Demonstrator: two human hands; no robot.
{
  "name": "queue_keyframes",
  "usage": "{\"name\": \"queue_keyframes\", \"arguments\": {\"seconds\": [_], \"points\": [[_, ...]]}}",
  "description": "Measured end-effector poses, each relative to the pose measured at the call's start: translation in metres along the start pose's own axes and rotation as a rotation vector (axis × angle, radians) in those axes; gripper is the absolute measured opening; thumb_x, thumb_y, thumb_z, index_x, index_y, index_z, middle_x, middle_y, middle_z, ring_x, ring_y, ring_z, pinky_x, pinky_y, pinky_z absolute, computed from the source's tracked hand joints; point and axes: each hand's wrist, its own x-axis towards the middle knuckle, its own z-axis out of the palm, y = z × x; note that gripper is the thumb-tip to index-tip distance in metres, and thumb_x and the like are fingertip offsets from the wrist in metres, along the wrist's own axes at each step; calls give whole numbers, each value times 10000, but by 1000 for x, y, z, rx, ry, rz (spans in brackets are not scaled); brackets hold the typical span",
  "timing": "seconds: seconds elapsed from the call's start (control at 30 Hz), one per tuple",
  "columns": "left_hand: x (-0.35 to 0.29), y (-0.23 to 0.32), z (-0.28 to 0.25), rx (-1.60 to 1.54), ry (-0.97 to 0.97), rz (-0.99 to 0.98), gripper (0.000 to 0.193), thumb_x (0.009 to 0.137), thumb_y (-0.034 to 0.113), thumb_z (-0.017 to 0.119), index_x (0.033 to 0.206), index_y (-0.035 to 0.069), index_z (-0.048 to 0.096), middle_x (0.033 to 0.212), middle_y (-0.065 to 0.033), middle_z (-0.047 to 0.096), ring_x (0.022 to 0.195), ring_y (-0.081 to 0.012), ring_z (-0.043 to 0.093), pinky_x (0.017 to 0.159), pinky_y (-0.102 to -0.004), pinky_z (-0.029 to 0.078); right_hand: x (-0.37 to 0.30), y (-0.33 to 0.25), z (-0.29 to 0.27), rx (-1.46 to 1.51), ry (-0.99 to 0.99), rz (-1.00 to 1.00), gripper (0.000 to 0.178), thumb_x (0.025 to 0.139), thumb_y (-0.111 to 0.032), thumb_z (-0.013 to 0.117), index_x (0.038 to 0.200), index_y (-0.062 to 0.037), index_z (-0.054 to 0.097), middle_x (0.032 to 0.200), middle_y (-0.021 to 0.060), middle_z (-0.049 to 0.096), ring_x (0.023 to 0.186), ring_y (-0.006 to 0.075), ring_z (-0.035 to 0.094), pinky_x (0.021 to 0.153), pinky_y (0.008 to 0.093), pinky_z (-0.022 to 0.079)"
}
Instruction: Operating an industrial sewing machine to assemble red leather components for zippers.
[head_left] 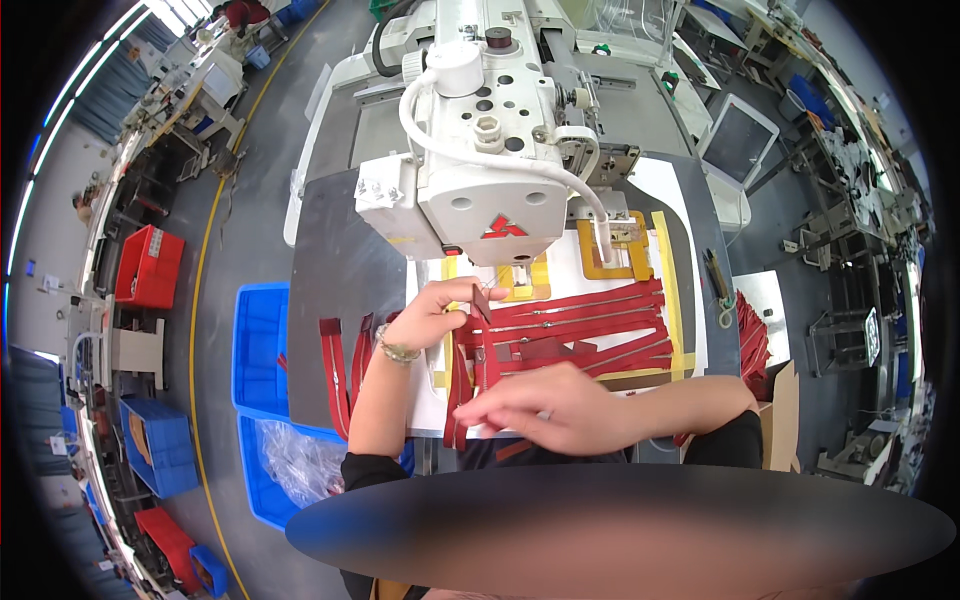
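My left hand (436, 312) is closed, its thumb and fingers pinching the upper end of a red zipper (485, 345) in front of the sewing machine head (490, 190). The zipper runs down from there toward my right hand (565, 405). That hand reaches in from the right, palm down, fingers stretched loosely leftward over the zipper's lower part. Its fingertips are beside another red zipper (455, 405) that hangs over the front table edge. More red zippers (590, 312) lie side by side on the white board, right of my left hand.
Red zippers (337, 375) hang over the table's front left. A yellow-edged clamp frame (612, 268) stands beside the needle area. Blue bins (262, 305) are at the left, one with clear plastic. A red zipper bundle (752, 335) and a cardboard box (783, 415) are at the right.
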Motion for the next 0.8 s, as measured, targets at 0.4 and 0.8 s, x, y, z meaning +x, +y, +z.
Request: {"name": "queue_keyframes", "arguments": {"seconds": [0.4, 0.8], "points": [[-6, 26, 19, -303, 114, -351, 155, 868, 162, 668, 771, 41, 658, 626, 28, 590, 522, -16, 493, 480, -171, 370, -17, 37, 33, 254, -441, 110, 582, 963, -191, 538, 1477, -56, 302, 1220, 155, 592, 955, 207, 585, 891, 302, 443], [-8, 30, 28, -260, 190, -343, 161, 847, 117, 671, 712, 33, 646, 581, 12, 576, 472, -20, 459, 440, -176, 331, -23, 34, 5, -438, -449, 274, 307, 915, -364, 567, 833, -85, 666, 641, 135, 610, 618, 338, 625, 567, 430, 487]]}}
